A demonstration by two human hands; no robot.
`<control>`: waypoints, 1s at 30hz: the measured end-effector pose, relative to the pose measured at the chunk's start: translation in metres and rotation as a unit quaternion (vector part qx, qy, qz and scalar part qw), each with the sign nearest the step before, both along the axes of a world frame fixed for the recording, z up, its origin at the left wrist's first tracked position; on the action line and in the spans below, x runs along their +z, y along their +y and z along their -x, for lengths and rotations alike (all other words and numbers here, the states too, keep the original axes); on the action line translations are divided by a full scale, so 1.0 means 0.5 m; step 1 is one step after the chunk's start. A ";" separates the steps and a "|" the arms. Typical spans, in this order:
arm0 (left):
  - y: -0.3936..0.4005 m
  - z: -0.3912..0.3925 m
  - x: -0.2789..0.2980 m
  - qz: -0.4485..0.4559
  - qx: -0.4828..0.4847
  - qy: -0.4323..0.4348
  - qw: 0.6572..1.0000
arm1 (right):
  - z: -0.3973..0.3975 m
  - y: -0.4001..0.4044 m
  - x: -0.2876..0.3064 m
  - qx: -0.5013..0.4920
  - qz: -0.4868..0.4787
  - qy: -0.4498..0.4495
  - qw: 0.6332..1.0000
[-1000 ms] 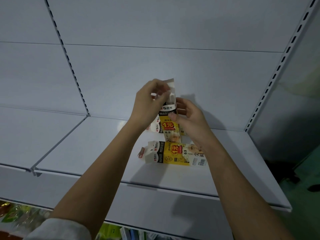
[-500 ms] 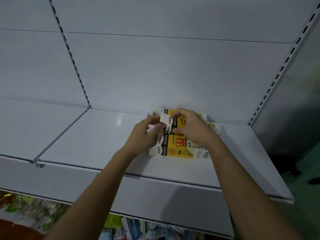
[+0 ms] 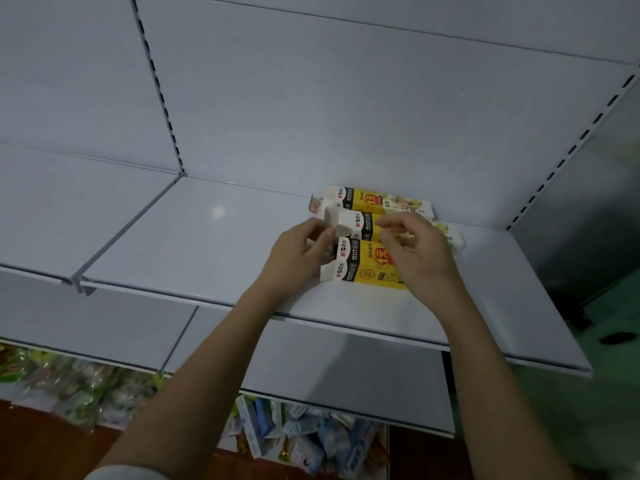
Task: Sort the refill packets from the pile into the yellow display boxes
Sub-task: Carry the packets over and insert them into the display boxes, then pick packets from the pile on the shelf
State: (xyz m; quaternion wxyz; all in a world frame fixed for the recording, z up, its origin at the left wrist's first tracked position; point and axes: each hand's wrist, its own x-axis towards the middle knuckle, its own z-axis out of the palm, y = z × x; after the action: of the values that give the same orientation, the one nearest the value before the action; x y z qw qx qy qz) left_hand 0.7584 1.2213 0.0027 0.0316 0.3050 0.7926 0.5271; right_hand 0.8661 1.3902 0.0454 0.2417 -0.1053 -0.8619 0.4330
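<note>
White shelving (image 3: pixel 194 244) fills the view, with three yellow display boxes lying side by side at its back. The middle box (image 3: pixel 363 225) is being handled: its open end flap (image 3: pixel 337 221) is pinched by the left hand (image 3: pixel 298 258), while the right hand (image 3: pixel 415 254) rests over the nearest box (image 3: pixel 367 268), fingers curled (whether anything is gripped cannot be told). No pile is visible; the flap probably needs tucking next.
</note>
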 end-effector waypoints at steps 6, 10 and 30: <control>-0.068 -0.055 0.001 0.051 0.071 0.120 0.989 | -0.064 -0.030 0.002 0.065 -0.012 -0.025 0.997; -0.170 -0.116 0.003 0.099 0.137 0.151 0.974 | -0.104 -0.061 0.018 0.104 -0.033 -0.011 0.994; -0.691 -0.592 -0.215 0.357 0.394 -0.243 0.811 | -0.184 -0.408 -0.220 0.399 -0.125 -0.357 0.835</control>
State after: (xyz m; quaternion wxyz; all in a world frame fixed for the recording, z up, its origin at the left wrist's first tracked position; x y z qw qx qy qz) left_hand 1.0545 0.8757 -0.1046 0.1196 -0.2042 0.9436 0.2317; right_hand 0.9578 1.1862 -0.0646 -0.2652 0.1314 -0.9025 0.3129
